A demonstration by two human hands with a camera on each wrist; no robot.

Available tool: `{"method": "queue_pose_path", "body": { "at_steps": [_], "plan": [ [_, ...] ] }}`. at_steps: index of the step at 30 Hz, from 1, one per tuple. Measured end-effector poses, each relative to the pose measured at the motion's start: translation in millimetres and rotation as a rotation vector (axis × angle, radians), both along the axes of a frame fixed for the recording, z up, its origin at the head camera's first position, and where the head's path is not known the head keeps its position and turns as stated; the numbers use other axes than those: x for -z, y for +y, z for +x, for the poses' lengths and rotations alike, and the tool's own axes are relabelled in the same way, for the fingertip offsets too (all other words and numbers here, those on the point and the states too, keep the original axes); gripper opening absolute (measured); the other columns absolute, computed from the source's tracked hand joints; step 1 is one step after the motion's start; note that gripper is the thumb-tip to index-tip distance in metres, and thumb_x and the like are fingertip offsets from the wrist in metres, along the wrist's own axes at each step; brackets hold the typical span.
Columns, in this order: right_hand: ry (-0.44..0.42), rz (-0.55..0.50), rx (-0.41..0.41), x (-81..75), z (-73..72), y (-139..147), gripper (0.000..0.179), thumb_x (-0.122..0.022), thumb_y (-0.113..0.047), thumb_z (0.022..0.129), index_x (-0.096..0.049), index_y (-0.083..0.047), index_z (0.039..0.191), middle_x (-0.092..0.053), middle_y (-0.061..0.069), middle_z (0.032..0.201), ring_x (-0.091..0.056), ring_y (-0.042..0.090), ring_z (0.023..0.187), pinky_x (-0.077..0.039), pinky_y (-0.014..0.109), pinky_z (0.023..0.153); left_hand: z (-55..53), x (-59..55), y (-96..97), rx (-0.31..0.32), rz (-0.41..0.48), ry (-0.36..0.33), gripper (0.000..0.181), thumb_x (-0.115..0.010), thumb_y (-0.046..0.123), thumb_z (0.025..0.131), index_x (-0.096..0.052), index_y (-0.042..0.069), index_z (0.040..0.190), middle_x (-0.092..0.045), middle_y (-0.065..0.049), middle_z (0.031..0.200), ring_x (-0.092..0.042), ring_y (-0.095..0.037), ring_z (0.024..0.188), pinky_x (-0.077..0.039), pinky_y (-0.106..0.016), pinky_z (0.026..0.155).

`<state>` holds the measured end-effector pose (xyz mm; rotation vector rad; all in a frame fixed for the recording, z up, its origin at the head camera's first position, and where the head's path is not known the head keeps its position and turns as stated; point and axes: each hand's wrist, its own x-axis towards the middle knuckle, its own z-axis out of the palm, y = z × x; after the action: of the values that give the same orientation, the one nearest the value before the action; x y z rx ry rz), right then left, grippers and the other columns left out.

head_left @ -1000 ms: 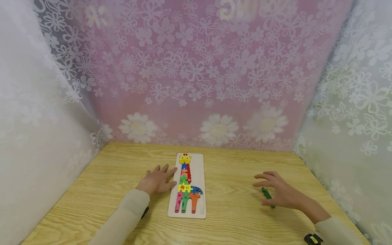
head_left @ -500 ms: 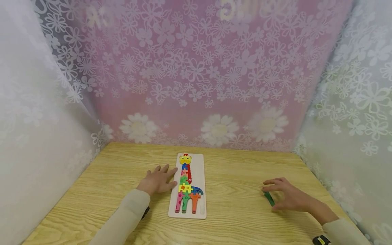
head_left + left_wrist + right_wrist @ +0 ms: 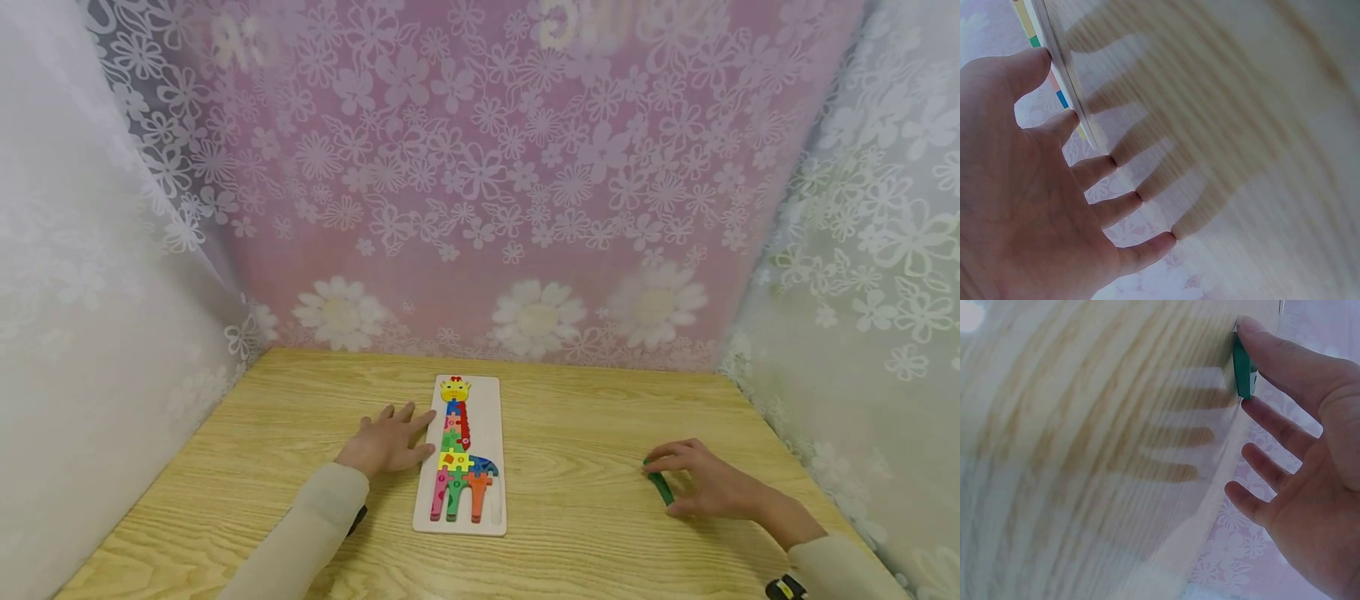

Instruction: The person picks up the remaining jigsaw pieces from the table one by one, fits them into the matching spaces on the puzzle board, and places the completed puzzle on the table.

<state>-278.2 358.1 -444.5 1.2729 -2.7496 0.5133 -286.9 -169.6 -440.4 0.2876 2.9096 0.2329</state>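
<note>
A giraffe puzzle board (image 3: 483,421) lies upright on the table, filled with several coloured interlocking pieces. At its lower right is a pale leg-shaped recess (image 3: 495,504). My left hand (image 3: 381,442) rests with spread fingers on the table, thumb and index fingertip touching the board's left edge; the left wrist view shows the thumb (image 3: 1032,69) against that edge. On the right, my right hand (image 3: 708,485) pinches a green puzzle piece (image 3: 660,488) lengthwise between thumb and index finger. In the right wrist view the green piece (image 3: 1244,365) stays at the table surface, other fingers apart from it.
The wood-grain table (image 3: 570,450) stretches between the board and my right hand. A pink flowered cloth (image 3: 480,208) hangs behind it, and pale cloths close in both sides. Dark straps sit at both wrists.
My right hand has moved slightly right and down, and its thumb and index finger have closed onto the ends of the green puzzle piece. The left hand stays in place.
</note>
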Motion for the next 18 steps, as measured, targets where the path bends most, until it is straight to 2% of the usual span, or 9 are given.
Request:
{"method": "queue_pose_path", "body": {
  "at_steps": [12, 18],
  "plan": [
    [0.065, 0.029, 0.035, -0.9, 0.4, -5.8, 0.049, -0.087, -0.04, 0.081, -0.075, -0.016, 0.122, -0.066, 0.008, 0.121, -0.049, 0.026, 0.109, -0.05, 0.035, 0.079, 0.4, -0.1, 0.1, -0.002, 0.008, 0.009, 0.068, -0.049, 0.059, 0.103, -0.032, 0.033, 0.163, -0.028, -0.011, 0.171, -0.028, -0.049, 0.155, -0.022, -0.078, 0.118],
    [0.126, -0.013, 0.029, -2.7, -0.6, -14.1, 0.05, -0.091, -0.04, 0.076, -0.077, -0.017, 0.118, -0.066, 0.003, 0.118, -0.049, 0.019, 0.108, -0.049, 0.034, 0.079, -0.9, 2.1, -1.0, 0.0, 0.007, 0.01, 0.068, -0.048, 0.06, 0.103, -0.03, 0.034, 0.163, -0.027, -0.011, 0.172, -0.027, -0.049, 0.155, -0.022, -0.078, 0.118]
  ]
}}
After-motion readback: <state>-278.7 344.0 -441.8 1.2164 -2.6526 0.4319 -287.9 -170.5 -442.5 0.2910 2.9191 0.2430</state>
